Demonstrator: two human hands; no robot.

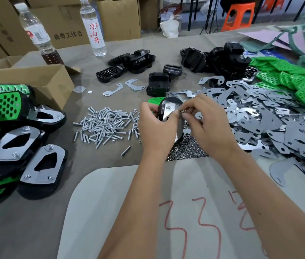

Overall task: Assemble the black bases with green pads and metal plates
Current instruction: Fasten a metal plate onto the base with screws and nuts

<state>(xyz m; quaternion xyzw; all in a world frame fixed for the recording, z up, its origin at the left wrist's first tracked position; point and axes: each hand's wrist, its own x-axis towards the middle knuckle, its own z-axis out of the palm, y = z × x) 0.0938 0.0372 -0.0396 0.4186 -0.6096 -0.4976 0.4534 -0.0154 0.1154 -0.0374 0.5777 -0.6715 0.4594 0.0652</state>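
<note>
The left hand holds one black base up off the counter, with its fingers curled round it. A shiny metal plate lies on the base, and a bit of green pad peeks out behind it. The right hand pinches something tiny at the plate's edge. It looks like a small nut, but it is too small to be sure.

Some of the job is done. A stack of finished bases, with pads and plates bolted on, sits at the left.

A lot is left. Many bare black bases wait at the back. Loose green pads and a big heap of metal plates lie at the right. A pile of bolts and a pile of nuts sit near the hands.
</note>
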